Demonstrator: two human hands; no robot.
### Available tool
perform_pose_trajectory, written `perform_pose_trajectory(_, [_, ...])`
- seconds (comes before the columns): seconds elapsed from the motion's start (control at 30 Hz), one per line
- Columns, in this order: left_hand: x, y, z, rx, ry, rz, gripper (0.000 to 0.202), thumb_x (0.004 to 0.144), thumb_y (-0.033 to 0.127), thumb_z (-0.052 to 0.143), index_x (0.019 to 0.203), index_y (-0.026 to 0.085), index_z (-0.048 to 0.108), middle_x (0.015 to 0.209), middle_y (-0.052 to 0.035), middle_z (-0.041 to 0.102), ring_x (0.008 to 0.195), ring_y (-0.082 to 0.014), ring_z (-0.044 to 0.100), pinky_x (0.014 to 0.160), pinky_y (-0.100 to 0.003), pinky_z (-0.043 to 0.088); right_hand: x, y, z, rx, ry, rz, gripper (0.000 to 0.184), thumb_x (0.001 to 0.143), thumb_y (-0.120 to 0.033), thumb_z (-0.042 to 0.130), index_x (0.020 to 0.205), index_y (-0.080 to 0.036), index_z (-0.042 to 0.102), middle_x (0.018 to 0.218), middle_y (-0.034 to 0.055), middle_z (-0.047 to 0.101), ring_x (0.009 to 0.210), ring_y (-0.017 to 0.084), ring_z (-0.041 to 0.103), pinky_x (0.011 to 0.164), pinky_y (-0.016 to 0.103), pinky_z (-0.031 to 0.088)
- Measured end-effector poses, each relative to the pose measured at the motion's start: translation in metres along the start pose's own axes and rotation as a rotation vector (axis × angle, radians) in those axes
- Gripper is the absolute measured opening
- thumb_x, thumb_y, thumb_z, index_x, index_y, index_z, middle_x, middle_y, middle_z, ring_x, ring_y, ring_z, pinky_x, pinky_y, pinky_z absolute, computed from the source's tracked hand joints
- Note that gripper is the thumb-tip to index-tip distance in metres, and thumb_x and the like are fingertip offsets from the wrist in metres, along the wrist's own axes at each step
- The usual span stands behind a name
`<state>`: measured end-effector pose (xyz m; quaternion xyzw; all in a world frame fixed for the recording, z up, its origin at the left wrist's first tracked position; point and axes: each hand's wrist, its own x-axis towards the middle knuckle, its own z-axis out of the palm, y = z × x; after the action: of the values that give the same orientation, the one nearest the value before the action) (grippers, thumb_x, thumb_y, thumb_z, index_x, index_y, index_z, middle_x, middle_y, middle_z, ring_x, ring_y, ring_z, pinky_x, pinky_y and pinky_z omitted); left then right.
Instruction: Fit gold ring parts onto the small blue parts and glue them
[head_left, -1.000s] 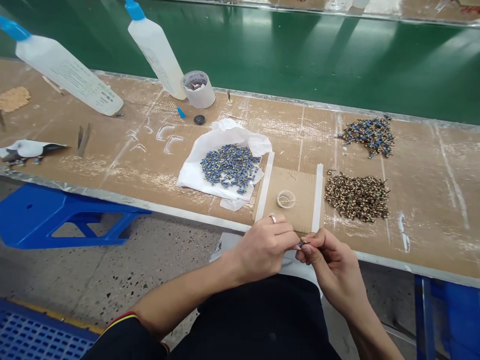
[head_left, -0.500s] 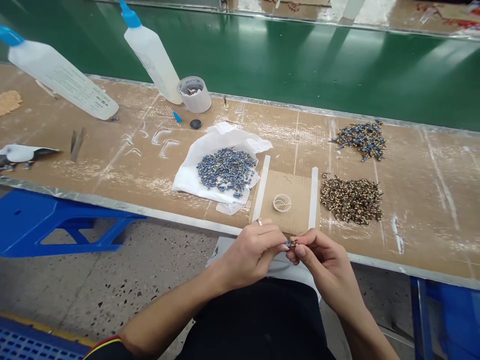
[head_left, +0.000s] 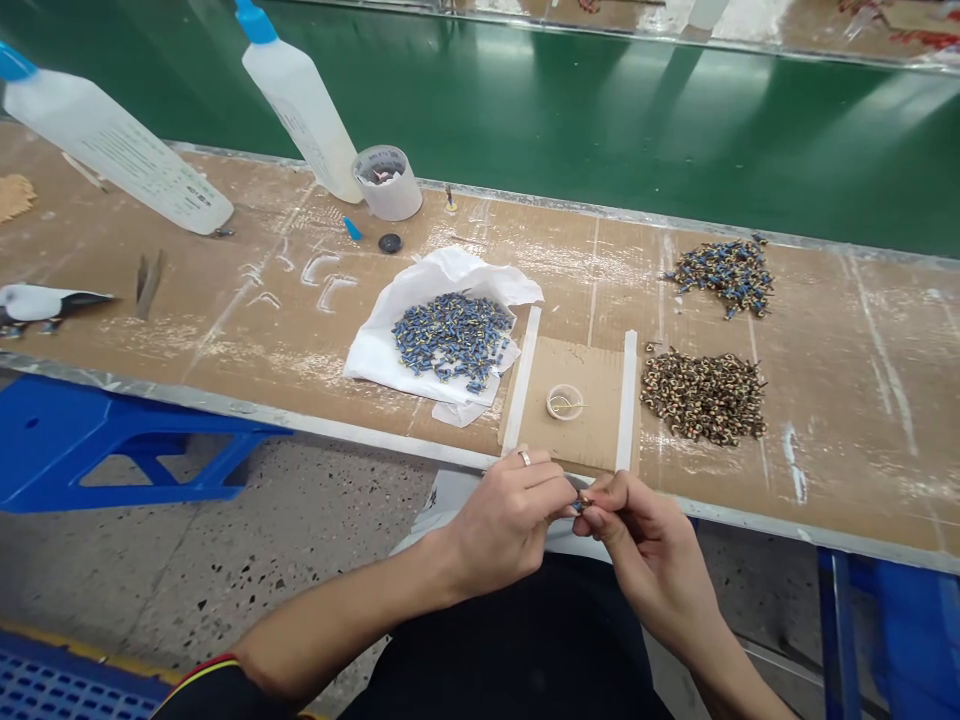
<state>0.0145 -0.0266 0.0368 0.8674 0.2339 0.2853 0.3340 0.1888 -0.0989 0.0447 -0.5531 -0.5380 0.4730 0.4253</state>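
My left hand (head_left: 510, 515) and my right hand (head_left: 645, 535) meet fingertip to fingertip just off the front edge of the bench. Between them is a small blue and dark part (head_left: 581, 504), mostly covered by the fingers. Both hands are closed in a pinch on it, the left on its blue end and the right on its darker end. Beyond them, a shallow clear cup (head_left: 564, 402) with a thin pale stick in it stands on a taped cardboard piece (head_left: 581, 362). Left of that, a heap of small blue and yellow parts (head_left: 450, 338) lies on white paper (head_left: 375, 345).
To the right lie a pile of brown and gold ring-like parts (head_left: 703, 396) and a pile of mixed blue-brown parts (head_left: 724, 276). Two blue-capped bottles (head_left: 124, 150) lean at the back left, near a tape roll (head_left: 388, 190) and a black disc (head_left: 390, 243).
Both hands, still pinching the small part together, have come slightly lower in the view. The piles, cup and bottles stay where they were on the bench.
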Motion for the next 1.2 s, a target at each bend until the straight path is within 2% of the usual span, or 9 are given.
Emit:
perform_pose_trajectory(0.23, [-0.003,-0.011,-0.003,0.061,-0.060,-0.059,0.028,0.097,0.009,0.038,0.076,0.017,0.056,0.070,-0.0036,0.060,0.069,-0.0170,0.051,0.068,-0.028,0.041,0.015,0.010,0.011,-0.040,-0.019,-0.022,0.019,0.099,-0.028,0.053,0.081,-0.022,0.057,0.072,0.0009,0.063,0.065,0.015,0.062,0.064,0.025,0.049])
perform_pose_trajectory(0.33, [-0.004,-0.023,-0.024,0.022,-0.145,-0.161,0.018,0.099,0.016,0.046,0.104,0.017,0.063,0.090,-0.0045,0.070,0.085,-0.0177,0.062,0.078,-0.028,0.047,0.024,0.007,0.001,-0.044,-0.036,-0.047,0.019,0.098,-0.031,0.055,0.083,-0.021,0.062,0.075,0.0028,0.068,0.068,0.016,0.065,0.065,0.026,0.051])
perform_pose_trajectory(0.4, [-0.007,-0.036,-0.043,0.081,-0.066,-0.273,0.024,0.099,0.020,0.049,0.121,0.019,0.060,0.102,-0.0050,0.072,0.093,-0.0186,0.064,0.084,-0.030,0.048,0.034,0.004,-0.022,-0.120,0.058,-0.079,0.018,0.095,-0.032,0.060,0.083,-0.020,0.065,0.078,0.0038,0.070,0.072,0.017,0.067,0.066,0.027,0.052])
perform_pose_trajectory(0.47, [-0.009,-0.052,-0.059,0.232,0.138,-0.405,0.023,0.100,0.024,0.047,0.117,0.019,0.061,0.105,-0.0067,0.070,0.097,-0.0215,0.064,0.087,-0.033,0.048,0.052,0.004,-0.059,-0.251,0.253,-0.084,0.017,0.092,-0.035,0.064,0.084,-0.021,0.068,0.081,0.0046,0.071,0.075,0.018,0.067,0.067,0.028,0.052])
perform_pose_trajectory(0.53, [-0.011,-0.067,-0.070,0.370,0.214,-0.509,0.022,0.099,0.025,0.047,0.115,0.019,0.061,0.106,-0.0078,0.067,0.098,-0.0245,0.063,0.086,-0.036,0.048,0.082,0.009,-0.102,-0.377,0.478,-0.057,0.020,0.089,-0.040,0.067,0.087,-0.020,0.069,0.083,0.0055,0.072,0.077,0.020,0.067,0.069,0.030,0.051])
perform_pose_trajectory(0.67, [-0.008,-0.083,-0.073,0.469,0.178,-0.578,0.016,0.095,0.024,0.048,0.106,0.020,0.059,0.105,-0.0077,0.063,0.099,-0.0265,0.061,0.085,-0.038,0.048,0.160,0.034,-0.173,-0.541,0.649,-0.046,0.025,0.084,-0.042,0.065,0.081,-0.018,0.068,0.076,0.0068,0.071,0.070,0.020,0.064,0.069,0.032,0.049])
perform_pose_trajectory(0.83, [0.000,-0.083,-0.073,0.494,0.132,-0.618,0.008,0.091,0.019,0.050,0.085,0.021,0.054,0.092,-0.0052,0.060,0.088,-0.0251,0.059,0.077,-0.037,0.047,0.216,0.054,-0.213,-0.537,0.670,-0.038,0.034,0.078,-0.050,0.067,0.085,-0.016,0.068,0.075,0.0091,0.071,0.067,0.021,0.064,0.066,0.035,0.050])
perform_pose_trajectory(0.97, [-0.001,-0.082,-0.078,0.399,0.171,-0.612,0.007,0.092,0.019,0.052,0.086,0.020,0.055,0.089,-0.0030,0.059,0.084,-0.0212,0.058,0.076,-0.033,0.047,0.194,0.049,-0.224,-0.492,0.640,-0.020,0.039,0.081,-0.052,0.066,0.097,-0.016,0.068,0.086,0.0136,0.073,0.074,0.023,0.069,0.071,0.038,0.052])
perform_pose_trajectory(1.2, [-0.002,-0.079,-0.083,0.266,0.303,-0.554,0.009,0.092,0.020,0.057,0.088,0.018,0.065,0.089,-0.0021,0.065,0.079,-0.0164,0.062,0.076,-0.030,0.048,0.082,0.069,-0.212,-0.604,0.647,0.109,0.029,0.083,-0.054,0.065,0.097,-0.030,0.073,0.085,0.0158,0.075,0.079,0.031,0.073,0.072,0.044,0.055])
